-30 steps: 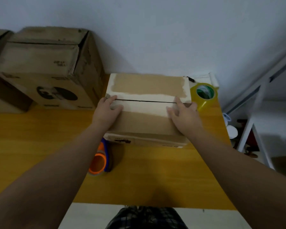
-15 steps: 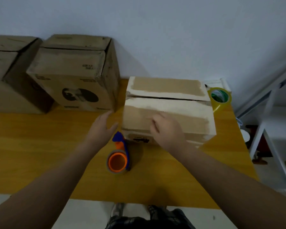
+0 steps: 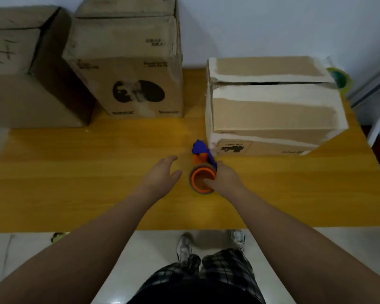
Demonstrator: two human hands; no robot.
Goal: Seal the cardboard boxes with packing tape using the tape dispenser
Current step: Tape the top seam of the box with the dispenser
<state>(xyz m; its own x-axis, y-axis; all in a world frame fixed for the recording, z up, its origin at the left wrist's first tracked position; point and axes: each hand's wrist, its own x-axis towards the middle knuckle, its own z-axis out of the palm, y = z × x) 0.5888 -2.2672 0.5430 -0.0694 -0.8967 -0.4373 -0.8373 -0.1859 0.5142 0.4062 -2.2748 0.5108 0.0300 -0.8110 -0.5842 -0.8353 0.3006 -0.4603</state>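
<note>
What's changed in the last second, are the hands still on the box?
Both hands came off the pale box and pulled back. The right hand now takes hold of the tape dispenser, thumb inside its orange core; the left hand hovers open beside it. Box, flap seam untaped, and dispenser stayed put.

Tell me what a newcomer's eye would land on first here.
The orange and blue tape dispenser stands out at the centre of the yellow table, with the right hand closing on it and the left hand open beside it. Behind it to the right sits an unsealed cardboard box, flaps parted.
</note>
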